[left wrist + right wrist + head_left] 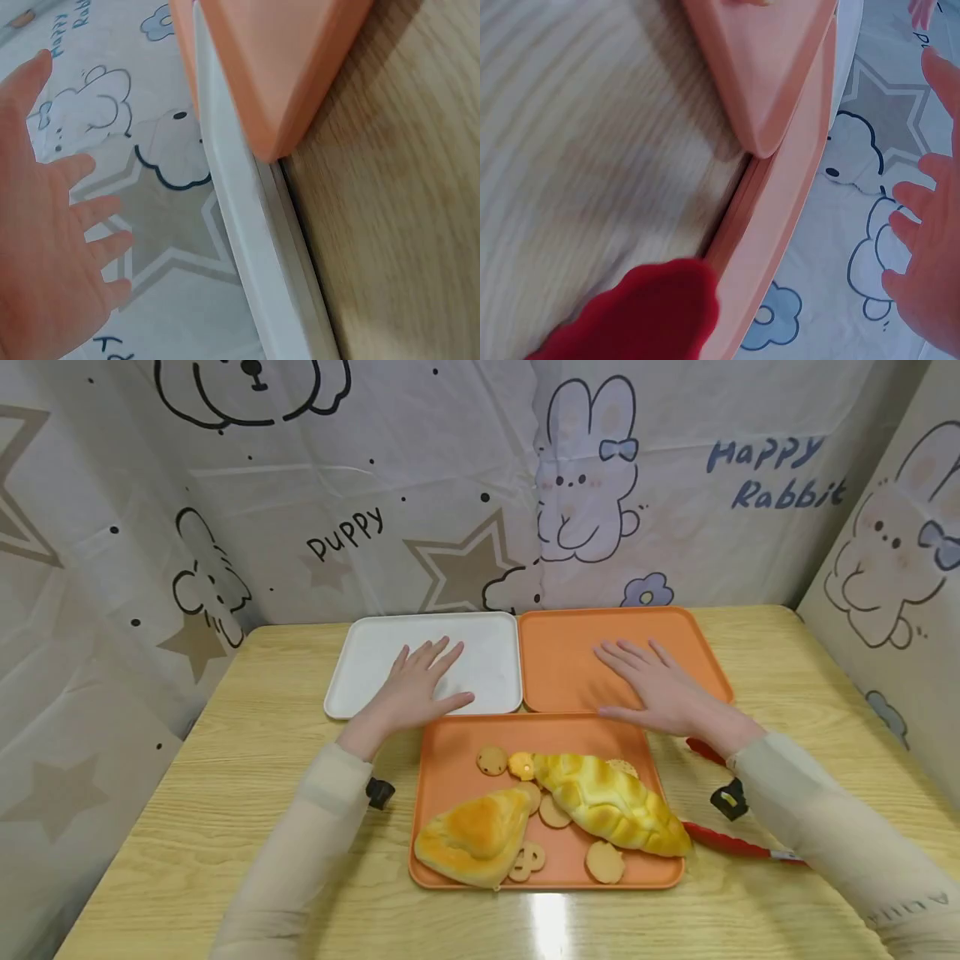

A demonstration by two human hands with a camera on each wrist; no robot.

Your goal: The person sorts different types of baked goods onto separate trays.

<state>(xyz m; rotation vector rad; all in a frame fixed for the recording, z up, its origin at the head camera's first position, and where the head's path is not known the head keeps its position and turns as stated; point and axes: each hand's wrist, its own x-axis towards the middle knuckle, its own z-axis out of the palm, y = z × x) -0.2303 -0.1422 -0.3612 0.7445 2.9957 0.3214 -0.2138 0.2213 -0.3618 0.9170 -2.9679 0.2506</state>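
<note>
My left hand (417, 687) hovers over the white tray (360, 647), fingers spread and holding nothing. Above the rear orange tray (555, 652), my right hand (652, 685) is also spread, with nothing in it. Nearer to me lies another orange tray (450, 743). On it rest a triangular bread (476, 835), a long braided bread (611, 802) and several cookies, among them a round cookie (492, 761) and a pretzel-shaped cookie (528, 860). In the left wrist view the left palm (45, 240) shows bare; the right hand (934, 225) likewise holds nothing in its own wrist view.
Red-handled tongs (727, 841) lie right of the front tray, partly under the right forearm. A red scalloped piece (645, 311) shows large in the right wrist view. Printed cloth (450, 485) walls in the wooden table (247, 760) at the back and sides.
</note>
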